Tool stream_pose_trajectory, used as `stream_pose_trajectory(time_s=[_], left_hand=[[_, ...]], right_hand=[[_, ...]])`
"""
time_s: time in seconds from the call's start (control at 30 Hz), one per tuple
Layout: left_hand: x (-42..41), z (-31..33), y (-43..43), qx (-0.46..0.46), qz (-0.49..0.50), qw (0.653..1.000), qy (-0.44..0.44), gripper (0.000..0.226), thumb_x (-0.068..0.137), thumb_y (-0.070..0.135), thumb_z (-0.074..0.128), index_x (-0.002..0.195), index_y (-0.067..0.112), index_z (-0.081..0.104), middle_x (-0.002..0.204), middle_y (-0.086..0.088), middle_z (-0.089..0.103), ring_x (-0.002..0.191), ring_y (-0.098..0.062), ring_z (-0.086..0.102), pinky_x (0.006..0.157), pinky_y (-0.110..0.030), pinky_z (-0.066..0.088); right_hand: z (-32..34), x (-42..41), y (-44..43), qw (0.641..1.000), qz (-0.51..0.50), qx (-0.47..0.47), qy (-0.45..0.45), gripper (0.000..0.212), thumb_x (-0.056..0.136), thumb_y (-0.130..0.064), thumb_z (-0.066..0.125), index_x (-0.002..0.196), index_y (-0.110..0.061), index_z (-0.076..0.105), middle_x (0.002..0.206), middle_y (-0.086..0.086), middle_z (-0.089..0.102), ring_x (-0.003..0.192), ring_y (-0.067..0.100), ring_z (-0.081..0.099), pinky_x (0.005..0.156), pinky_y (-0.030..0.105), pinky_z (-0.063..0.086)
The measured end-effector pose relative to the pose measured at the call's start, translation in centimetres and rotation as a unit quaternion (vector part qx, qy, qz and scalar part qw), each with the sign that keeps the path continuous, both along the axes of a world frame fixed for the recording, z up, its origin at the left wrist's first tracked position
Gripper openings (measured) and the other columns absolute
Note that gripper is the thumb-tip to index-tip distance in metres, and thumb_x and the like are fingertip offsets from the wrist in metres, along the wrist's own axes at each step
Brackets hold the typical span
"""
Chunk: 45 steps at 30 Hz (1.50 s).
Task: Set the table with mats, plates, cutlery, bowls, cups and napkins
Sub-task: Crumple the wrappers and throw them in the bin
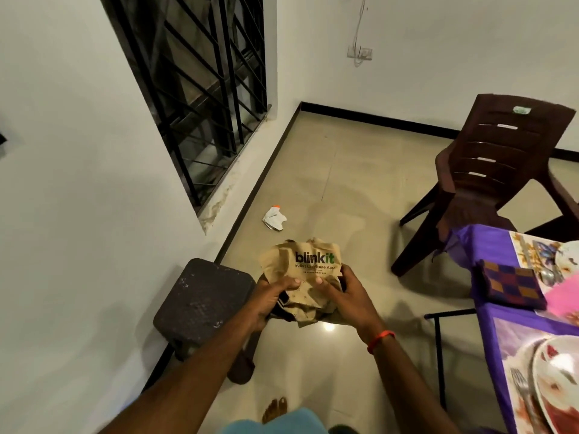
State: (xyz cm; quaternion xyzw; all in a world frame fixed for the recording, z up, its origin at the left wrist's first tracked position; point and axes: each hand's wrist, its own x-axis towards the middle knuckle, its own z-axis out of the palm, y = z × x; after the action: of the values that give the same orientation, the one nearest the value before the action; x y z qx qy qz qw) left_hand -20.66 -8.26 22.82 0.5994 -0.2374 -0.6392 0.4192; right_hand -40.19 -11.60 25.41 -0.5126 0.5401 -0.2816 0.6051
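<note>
Head view: I'm looking down at a crumpled brown paper bag (302, 270) held over the floor, w/ the table (484, 245) off at the right edge. L hand (269, 297) grips the bag's left side and R hand (349, 299) its right. Both thumbs press on the printed front, fingers curled round behind. Something dark shows under the bag betw. the hands, can't tell what. The bag hangs just right of a dark stool (203, 302), well apart from the table.

The table has a purple cloth and two places partly laid. Near place: mat (513, 343) w/ near plate (557, 368) and a fork (521, 393) left of it. Far place: far plate (568, 255) at the frame edge, a spoon (548, 275) beside it, and a folded checked napkin (509, 285) just left on the cloth. I can't make out any cups or bowls, but most of the table is out of frame.

My read: the step in hand is getting more items out of the bag, not laying them, and the task looks approx. midway. Next move calls for one hand to hold the bag while the other lets go, opens the mouth and reaches in, then a turn right to the table. The paper is soft & creased, so it prob. needs a firm pinch at the rim or it'll fold shut. The chair (488, 170) stands far right, off that path.
</note>
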Motion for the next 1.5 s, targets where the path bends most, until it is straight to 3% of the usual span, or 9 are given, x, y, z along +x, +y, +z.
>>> stream_pose_trajectory(time_s=[0.2, 0.33, 0.43, 0.6, 0.8, 0.97, 1.1, 1.3, 1.5], left_hand=[[0.6, -0.5, -7.2, 0.006, 0.017, 1.0, 0.006, 0.04, 0.083, 0.021, 0.081, 0.121, 0.019, 0.069, 0.107, -0.013, 0.077, 0.093, -0.032, 0.076, 0.076, -0.057, 0.062], [1.0, -1.1, -12.3, 0.012, 0.011, 1.0, -0.014, 0.053, 0.071, 0.034, 0.086, 0.119, 0.022, 0.067, 0.107, -0.014, 0.076, 0.095, -0.036, 0.074, 0.079, -0.061, 0.06], [0.9, -1.4, -16.8, 0.005, 0.001, 0.999, -0.032, 0.035, 0.085, 0.027, 0.08, 0.116, 0.025, 0.064, 0.103, -0.014, 0.075, 0.089, -0.033, 0.072, 0.074, -0.055, 0.061], [-0.1, -1.4, -24.2, 0.008, 0.031, 0.999, -0.02, 0.053, 0.072, 0.041, 0.082, 0.12, 0.028, 0.064, 0.107, -0.012, 0.077, 0.095, -0.035, 0.074, 0.077, -0.063, 0.061], [-1.0, -1.5, -31.8, -0.015, 0.103, 0.994, 0.035, 0.067, 0.078, 0.057, 0.082, 0.134, 0.025, 0.064, 0.12, -0.01, 0.075, 0.109, -0.033, 0.072, 0.096, -0.064, 0.054], [0.0, -1.6, -35.3, -0.016, 0.14, 0.989, 0.037, 0.071, 0.077, 0.05, 0.085, 0.137, 0.021, 0.061, 0.119, -0.009, 0.076, 0.109, -0.031, 0.073, 0.1, -0.057, 0.055], [1.5, -2.4, -38.0, -0.031, 0.139, 0.989, 0.038, 0.077, 0.081, 0.048, 0.082, 0.149, 0.038, 0.048, 0.129, -0.004, 0.072, 0.115, -0.029, 0.07, 0.095, -0.053, 0.058], [3.7, -4.9, -43.5, 0.022, 0.199, 0.977, 0.075, 0.069, 0.078, 0.042, 0.085, 0.136, 0.017, 0.059, 0.117, -0.014, 0.075, 0.107, -0.033, 0.073, 0.091, -0.05, 0.059], [7.8, -7.5, -51.6, 0.042, 0.26, 0.964, 0.031, 0.058, 0.08, 0.032, 0.083, 0.132, 0.02, 0.062, 0.113, -0.007, 0.077, 0.104, -0.027, 0.074, 0.078, -0.04, 0.061]], right_hand=[[-1.0, 1.0, -6.5, 0.998, 0.013, -0.039, 0.046, 0.041, 0.086, -0.062, 0.066, 0.118, -0.039, 0.057, 0.117, -0.011, 0.07, 0.1, 0.013, 0.072, 0.078, 0.042, 0.063], [-1.2, 2.3, -11.5, 1.0, -0.009, -0.01, 0.019, 0.04, 0.082, -0.073, 0.05, 0.109, -0.045, 0.061, 0.111, -0.014, 0.068, 0.102, 0.016, 0.07, 0.077, 0.044, 0.064], [-2.1, 2.8, -16.3, 0.999, -0.046, -0.001, 0.017, 0.054, 0.078, -0.087, 0.045, 0.103, -0.045, 0.067, 0.104, -0.011, 0.072, 0.095, 0.016, 0.071, 0.074, 0.046, 0.064], [-2.7, 2.3, -25.6, 0.998, -0.046, -0.01, 0.043, 0.039, 0.082, -0.07, 0.057, 0.105, -0.039, 0.063, 0.095, -0.002, 0.073, 0.089, 0.019, 0.072, 0.07, 0.053, 0.062], [-3.1, 2.2, -34.7, 0.993, 0.013, -0.076, 0.085, 0.031, 0.091, -0.034, 0.064, 0.115, -0.052, 0.056, 0.074, -0.002, 0.069, 0.071, 0.012, 0.069, 0.064, 0.039, 0.059], [-4.0, 4.1, -39.7, 0.968, 0.116, -0.125, 0.184, 0.028, 0.092, -0.05, 0.056, 0.118, -0.054, 0.065, 0.101, -0.015, 0.071, 0.091, 0.005, 0.066, 0.074, 0.032, 0.056], [-4.1, 6.4, -43.3, 0.937, 0.198, -0.172, 0.23, 0.03, 0.097, -0.048, 0.054, 0.125, -0.049, 0.065, 0.112, -0.014, 0.069, 0.094, 0.008, 0.062, 0.072, 0.029, 0.056], [-4.7, 10.1, -49.7, 0.906, 0.205, -0.257, 0.266, 0.042, 0.088, -0.057, 0.061, 0.129, -0.05, 0.053, 0.097, -0.015, 0.065, 0.081, 0.006, 0.06, 0.062, 0.022, 0.052], [-7.9, 14.5, -58.0, 0.927, 0.254, -0.175, 0.214, 0.047, 0.088, -0.062, 0.063, 0.128, -0.041, 0.051, 0.107, -0.015, 0.065, 0.09, 0.004, 0.065, 0.073, 0.026, 0.056]])
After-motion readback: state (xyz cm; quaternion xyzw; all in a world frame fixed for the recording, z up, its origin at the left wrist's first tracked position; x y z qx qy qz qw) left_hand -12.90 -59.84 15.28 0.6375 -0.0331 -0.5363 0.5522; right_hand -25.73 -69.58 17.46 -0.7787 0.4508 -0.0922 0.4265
